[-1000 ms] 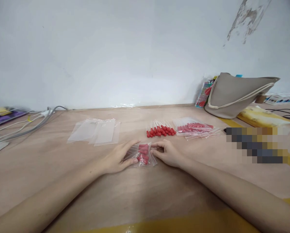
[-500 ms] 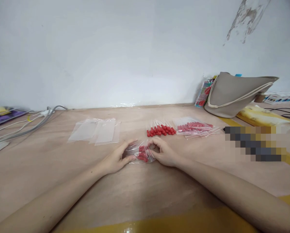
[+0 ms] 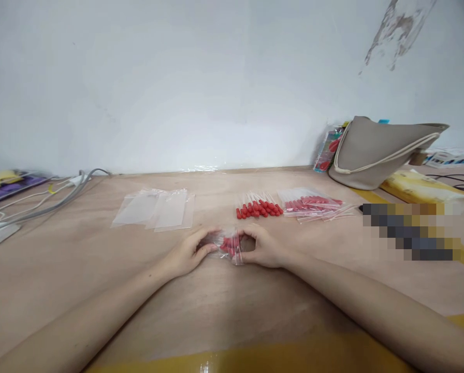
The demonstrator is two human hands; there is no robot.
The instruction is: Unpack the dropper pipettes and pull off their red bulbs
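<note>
Left hand [image 3: 189,254] and right hand [image 3: 265,247] both pinching clear pouch [image 3: 230,248] of red pieces [image 3: 226,243], mid-front on brown bench [image 3: 170,311]; yellow strip [image 3: 193,362] at near side, pale wall [image 3: 158,88] behind with damaged patch [image 3: 403,26], grey bag [image 3: 375,155] at right rear

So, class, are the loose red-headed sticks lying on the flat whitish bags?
No, the loose sticks lie on the table, right of the flat bags.

the left forearm [image 3: 100,321] and right forearm [image 3: 364,300] are bare, slim and smooth in outline, each narrowing to a slender wrist. a small round spot [image 3: 150,275] marks the left one near its wrist. the left hand [image 3: 187,252] and right hand [image 3: 266,249] are ungloved, with slim fingers.
</note>
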